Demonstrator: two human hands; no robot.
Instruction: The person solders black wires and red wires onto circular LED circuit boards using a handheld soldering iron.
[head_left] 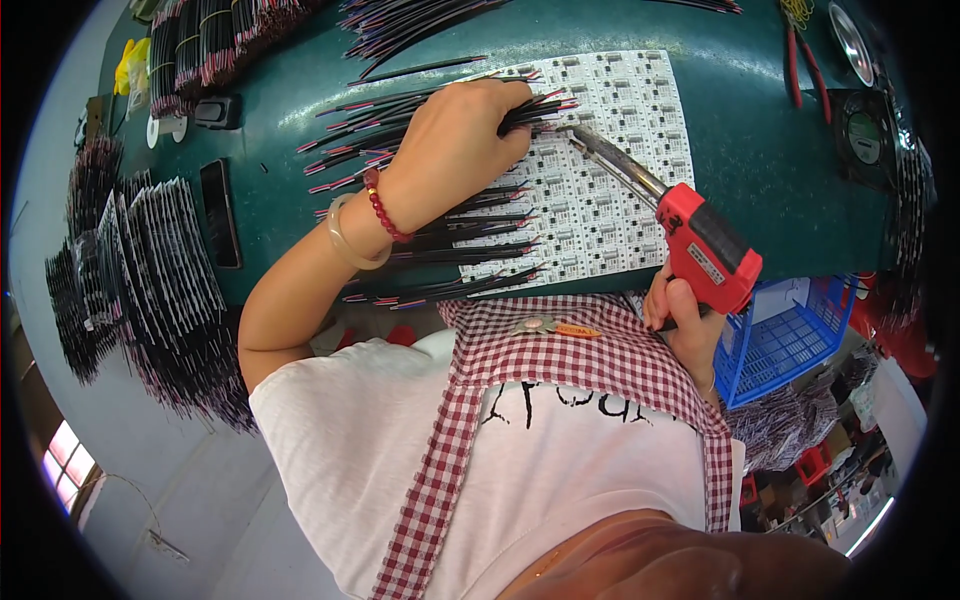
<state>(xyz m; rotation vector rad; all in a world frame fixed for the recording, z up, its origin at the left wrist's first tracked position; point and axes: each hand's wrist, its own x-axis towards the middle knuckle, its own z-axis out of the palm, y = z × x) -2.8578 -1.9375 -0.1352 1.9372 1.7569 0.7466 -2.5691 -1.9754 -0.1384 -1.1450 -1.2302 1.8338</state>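
On the circuit panel (610,190), hands (460,140) with soldering gun (700,245).

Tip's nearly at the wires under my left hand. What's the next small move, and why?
Probably ease the soldering gun forward so its metal tip reaches the wire ends. The left hand pins a red-and-black wire bundle onto the white circuit panel; the tip sits just beside the fingertips, with the right hand gripping the handle.

left hand (455,140) pressing wires (420,215) | right hand (685,320) holding soldering gun (700,245)
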